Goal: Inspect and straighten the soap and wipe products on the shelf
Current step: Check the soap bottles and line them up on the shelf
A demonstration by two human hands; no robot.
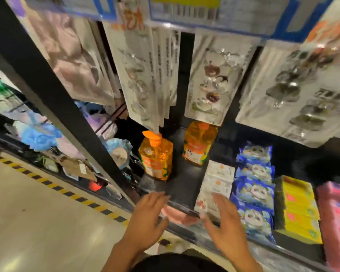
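Soap: two orange pump bottles on the black shelf (182,185), both upright and apart. The left bottle (156,158) stands nearer the front, the right bottle (199,143) further back.
Soap labels: orange and white with green at the foot; the print is too blurred to read.
Wipes: white packs (217,179) in one row running front to back, just right of the soap; about three, the edges smeared.
Blue packs (254,185): a row touching the white row on its right, at least four, each with a pale round face design. No writing legible.
Yellow packs (296,207): stacked right of the blue.
Pink packs (336,213): at the far right, cut off by the frame.
Left hand (147,214): open, fingers straight, tips at the shelf's front edge, holding nothing.
Right hand (224,222): open, fingers spread over the nearest white pack; can't tell if they touch it.
Between the hands: a pink thing (177,214) at the shelf lip, too blurred to name.
In the way: hanging blister cards (208,79) overhead. One card's lower corner overlaps the left bottle's pump, another hides the right bottle's top.
Tags: a shelf tag (185,10) with a barcode, unreadable.
Left side: black post (47,91), blue puffs (39,136) beyond it, and striped floor tape (67,192).
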